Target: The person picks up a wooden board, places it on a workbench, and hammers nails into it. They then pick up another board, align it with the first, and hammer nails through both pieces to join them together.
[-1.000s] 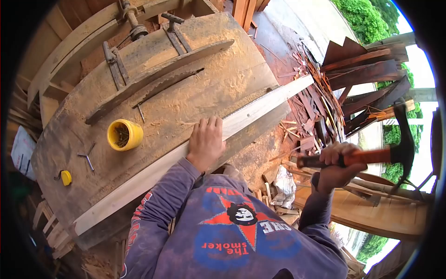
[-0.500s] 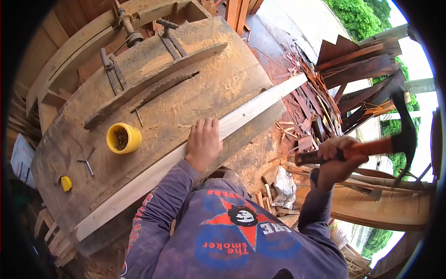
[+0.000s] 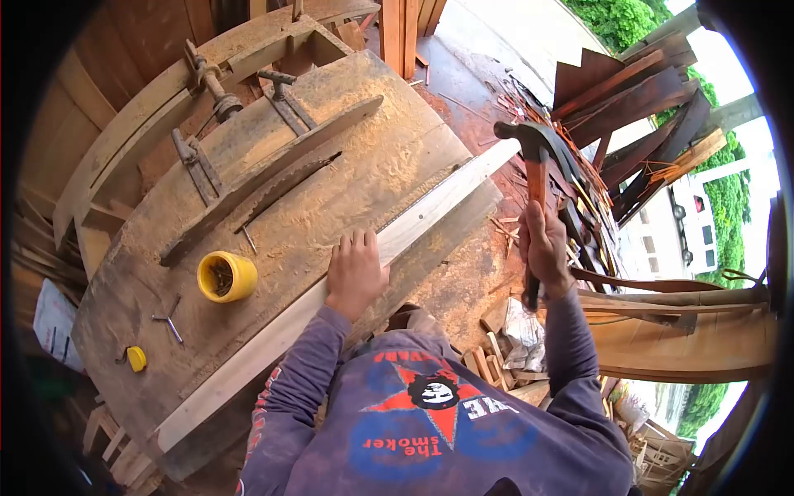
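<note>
My left hand (image 3: 357, 277) lies over a long pale wooden plank (image 3: 273, 339), its fingers bent over the far edge and gripping it. The plank runs diagonally along the near side of the workbench (image 3: 397, 157). My right hand (image 3: 546, 248) is wrapped round the handle of a claw hammer (image 3: 538, 178). The hammer's head is beside the plank's far right end; whether it touches cannot be told. On the bench, left of my left hand, stands a yellow tub (image 3: 236, 279) with small brown pieces, probably nails, inside.
Clamps (image 3: 198, 165) grip the bench's far side near a curved wooden strip (image 3: 273, 178). A toothed dark strip (image 3: 289, 190), loose metal pieces (image 3: 171, 322) and a yellow cap (image 3: 136, 358) lie on the bench. Scrap wood (image 3: 620, 107) is piled at right; sawdust and offcuts cover the floor.
My right hand has swung the hammer leftward from the far right, bringing its head near the plank's end. My left hand stays on the plank. The view has shifted slightly.
</note>
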Tool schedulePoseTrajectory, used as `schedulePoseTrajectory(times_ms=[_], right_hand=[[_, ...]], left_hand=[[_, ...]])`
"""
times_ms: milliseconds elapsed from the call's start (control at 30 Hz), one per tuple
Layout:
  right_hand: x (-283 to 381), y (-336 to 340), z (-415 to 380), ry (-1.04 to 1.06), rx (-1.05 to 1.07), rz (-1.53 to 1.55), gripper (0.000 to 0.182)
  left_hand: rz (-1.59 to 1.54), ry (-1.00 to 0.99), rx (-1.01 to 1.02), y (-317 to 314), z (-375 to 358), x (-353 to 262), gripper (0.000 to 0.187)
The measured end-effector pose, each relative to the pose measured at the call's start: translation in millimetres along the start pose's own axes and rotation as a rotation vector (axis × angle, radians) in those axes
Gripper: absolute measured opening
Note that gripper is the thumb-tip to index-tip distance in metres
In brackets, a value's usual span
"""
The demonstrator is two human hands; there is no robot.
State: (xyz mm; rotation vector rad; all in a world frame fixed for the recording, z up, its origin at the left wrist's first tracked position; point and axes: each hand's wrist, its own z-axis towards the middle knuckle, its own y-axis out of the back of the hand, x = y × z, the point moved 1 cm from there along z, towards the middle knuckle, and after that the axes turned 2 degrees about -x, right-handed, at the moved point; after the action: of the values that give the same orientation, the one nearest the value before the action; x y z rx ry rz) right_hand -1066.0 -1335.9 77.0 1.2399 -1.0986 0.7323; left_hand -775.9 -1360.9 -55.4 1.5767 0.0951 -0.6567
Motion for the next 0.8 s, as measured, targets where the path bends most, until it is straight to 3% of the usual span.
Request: schedulePoseTrajectory(times_ms=[100, 267, 300, 333, 400, 533, 600, 633, 667, 800], right_hand=[[11.3, 10.5, 33.0, 0.379, 0.018, -0.622, 0.035], [27.8, -5.9, 107.7, 0.692, 0.368, -1.147, 0.04], [40.8, -25.0, 118.1, 0.619, 0.497, -1.277, 0.038], [11.6, -40.4, 147.1, 0.872, 0.55, -1.271, 0.036], [8.7, -84.4, 168.4, 0.795, 0.731, -1.36, 0.033], [-35.5, -159.2, 202.6, 0.939, 0.952, -1.241, 0.035], [-71.1, -193.7, 213.4, 0.901, 1.047, -1.168, 0.038], [-81.1, -199.4, 213.4, 0.886, 1.068, -1.113, 0.04], [-105.0, -211.2, 220.5, 1.039, 1.128, -1.054, 0.045], [-92.7, -173.9, 205.6, 0.868, 1.117, -1.094, 0.047]], left_hand=[[0.042, -0.01, -0.081, -9.7, -12.4, 3.6, 0.059], [0.127, 0.18, -0.042, 10.3, -63.2, 23.0, 0.063], [0.161, 0.169, -0.029, 14.1, -75.0, 27.7, 0.063], [0.182, 0.215, -0.07, 17.6, -87.3, 33.3, 0.064], [0.233, 0.235, -0.105, 23.9, -107.0, 40.8, 0.065], [0.236, 0.365, -0.128, 29.6, -128.0, 51.0, 0.067], [0.212, 0.407, -0.155, 26.6, -129.2, 52.0, 0.068], [0.204, 0.42, -0.162, 25.1, -128.9, 52.1, 0.068], [0.207, 0.439, -0.152, 25.1, -127.9, 51.3, 0.068], [0.238, 0.462, -0.158, 20.7, -127.7, 48.8, 0.07]])
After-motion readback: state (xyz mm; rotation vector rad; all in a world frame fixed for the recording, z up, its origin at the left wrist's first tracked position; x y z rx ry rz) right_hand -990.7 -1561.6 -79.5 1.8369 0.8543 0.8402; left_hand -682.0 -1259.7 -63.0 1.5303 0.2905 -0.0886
